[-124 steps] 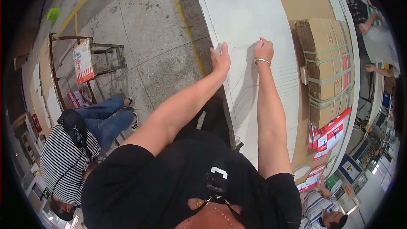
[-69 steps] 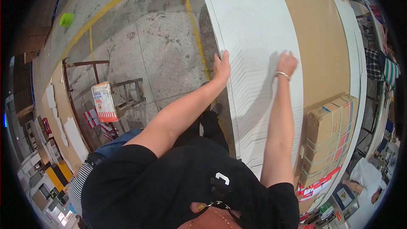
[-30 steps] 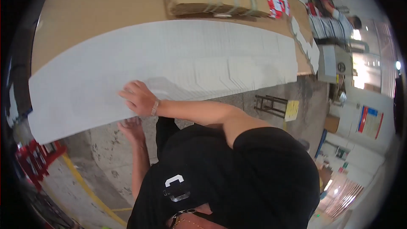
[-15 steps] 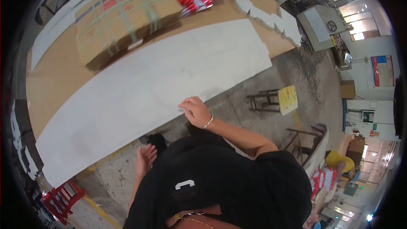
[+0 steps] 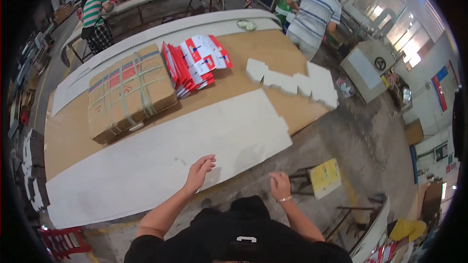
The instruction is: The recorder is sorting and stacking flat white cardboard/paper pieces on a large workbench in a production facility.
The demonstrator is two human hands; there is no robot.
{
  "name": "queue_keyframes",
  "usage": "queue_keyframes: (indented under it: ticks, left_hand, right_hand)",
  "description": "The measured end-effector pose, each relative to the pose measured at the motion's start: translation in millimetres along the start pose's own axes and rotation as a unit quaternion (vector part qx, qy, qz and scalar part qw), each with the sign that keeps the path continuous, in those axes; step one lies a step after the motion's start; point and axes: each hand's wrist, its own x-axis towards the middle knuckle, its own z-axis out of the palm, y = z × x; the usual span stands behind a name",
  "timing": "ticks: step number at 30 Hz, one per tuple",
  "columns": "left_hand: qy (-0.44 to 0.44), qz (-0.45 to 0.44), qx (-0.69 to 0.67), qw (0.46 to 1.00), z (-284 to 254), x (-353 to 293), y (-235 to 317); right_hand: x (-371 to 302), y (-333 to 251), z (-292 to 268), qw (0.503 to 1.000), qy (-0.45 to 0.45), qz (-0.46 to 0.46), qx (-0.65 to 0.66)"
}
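My left hand (image 5: 199,172) hovers over the near edge of a long white sheet (image 5: 146,165), fingers loosely stretched and nothing in them. Off the table's near side, above the floor, my right hand (image 5: 280,186) hangs with its fingers slightly bent and apart, also holding nothing. The white sheet lies flat along the front of the brown-topped table (image 5: 68,141). Behind it sits a strapped cardboard box (image 5: 131,92). Beside the box is a stack of folded red-and-white printed card pieces (image 5: 197,63).
White notched card pieces (image 5: 292,84) lie at the table's right end. A yellow-topped stool (image 5: 325,178) stands on the floor to the right, a red plastic stool (image 5: 63,243) at the lower left. A person in a striped shirt (image 5: 317,12) is beyond the far right corner; another (image 5: 95,12) stands at the far left.
The view has tilted up, showing more of the room. My left hand has risen from beside my body to over the sheet; my right hand has moved right, away from the sheet's edge.
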Motion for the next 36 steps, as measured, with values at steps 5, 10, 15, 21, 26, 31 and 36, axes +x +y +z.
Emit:
queue_keyframes:
  ticks: [5, 10, 15, 21, 26, 31, 36]
  left_hand:
    - [-0.038, 0.034, -0.015, 0.999, 101.6, 69.3, 2.4]
    - [0.003, 0.107, 0.127, 0.986, 185.8, 118.9, -34.4]
    - [0.081, -0.121, -0.132, 0.981, 295.7, 128.6, -51.9]
    - [-0.102, 0.049, 0.109, 0.988, 376.1, 142.2, -39.4]
    - [-0.037, -0.032, -0.019, 0.999, 388.6, 162.2, -68.5]
    - [0.059, -0.012, -0.11, 0.992, 415.2, 206.4, -55.8]
    - [0.118, 0.017, -0.064, 0.991, 451.1, 275.8, -56.8]
  right_hand:
    - [-3.2, 113.8, -47.9, 0.999, 0.001, 0.032, -0.028]
    - [62.2, 223.7, -84.9, 1.0, 0.001, 0.031, -0.005]
    - [128.2, 297.0, -140.2, 0.999, -0.04, 0.003, -0.01]
    - [171.4, 381.1, -159.6, 0.992, -0.069, 0.097, -0.042]
    - [230.4, 391.6, -162.2, 0.997, -0.053, -0.002, -0.054]
    - [349.3, 504.8, -170.2, 0.985, -0.011, 0.009, -0.172]
    - [475.9, 586.5, -169.5, 0.932, -0.033, 0.283, -0.221]
